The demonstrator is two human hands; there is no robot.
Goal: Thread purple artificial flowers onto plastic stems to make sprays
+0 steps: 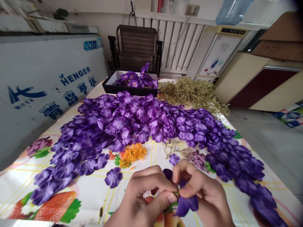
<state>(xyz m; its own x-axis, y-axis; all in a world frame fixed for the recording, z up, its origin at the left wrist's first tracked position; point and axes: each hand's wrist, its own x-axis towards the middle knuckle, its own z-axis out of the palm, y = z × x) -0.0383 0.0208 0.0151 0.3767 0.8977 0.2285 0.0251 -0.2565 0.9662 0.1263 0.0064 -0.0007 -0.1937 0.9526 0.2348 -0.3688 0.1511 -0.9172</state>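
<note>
Near the front edge of the table, both hands meet over a purple artificial flower [186, 205] whose petals spread below and behind the fingers. My left hand [149, 192] is closed, its thumb and forefinger pinching what looks like the thin greenish stem. Just beside it, my right hand [201, 189] is closed too, with fingertips gripping the flower at its base. The exact join between stem and petals is hidden by the fingers. A loose purple petal piece [113, 177] lies left of the hands, and a smaller one [174, 159] lies just beyond them.
A wide arc of purple petal pieces [142, 119] covers the table. Inside it sit orange stamens [134, 152] and some thin stems [174, 147]. Behind are a black box [130, 90] holding flowers and a heap of pale green stems [191, 91]. A chair [138, 47] stands beyond.
</note>
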